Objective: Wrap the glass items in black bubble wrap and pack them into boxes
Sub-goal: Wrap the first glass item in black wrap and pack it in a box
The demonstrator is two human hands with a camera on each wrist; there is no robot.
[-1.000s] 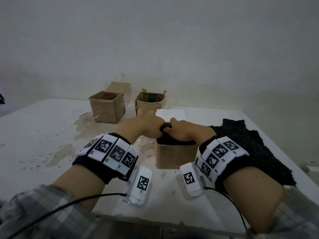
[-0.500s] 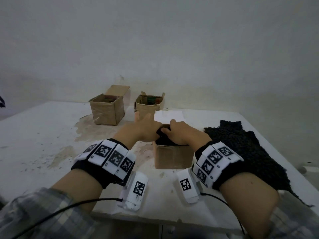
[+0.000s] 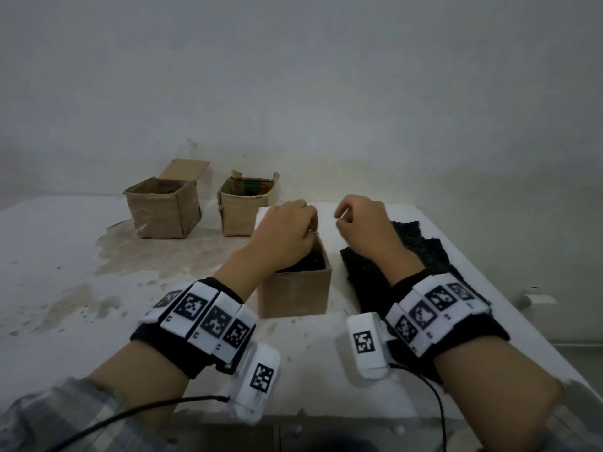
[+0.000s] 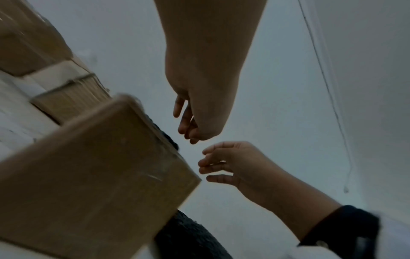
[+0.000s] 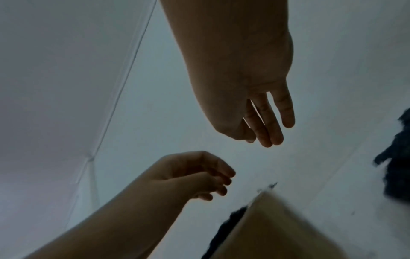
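A: Nearest item we log: one cardboard box (image 3: 295, 293), open at the top, standing on the white table (image 3: 65, 256). Contents?

B: One black bubble-wrapped bundle (image 3: 310, 263), sitting down inside the box; only its dark top shows below the rim. We cannot see the glass itself, so we take it as wrapped on the strength of the covering alone.

A: Status of that entry?

B: We judge it packed but not closed: no flap lies over the opening. That part reads as done; closing is left, if this box closes at all.

A: Next, the hands.

B: Left hand (image 3: 287, 230): above the box's far rim, fingers loosely curled, nothing in them in either wrist view. Whether a fingertip brushes the rim we cannot tell. Right hand (image 3: 362, 223): in the air just right of the box, fingers relaxed and partly curled, holding nothing, touching nothing we can make out.

A: So both released.

B: Both released, yes, and apart from each other.

A: Stock to the right?

B: Spare black bubble wrap (image 3: 421, 256), lying flat on the table beside the box, partly under the right forearm.

A: Far row?

B: Two more cardboard boxes: far left box (image 3: 163, 210), flap up, and far right box (image 3: 244, 210), both open with something coloured inside. We cannot tell what. No unwrapped glass is in view, so what remains is uncertain.
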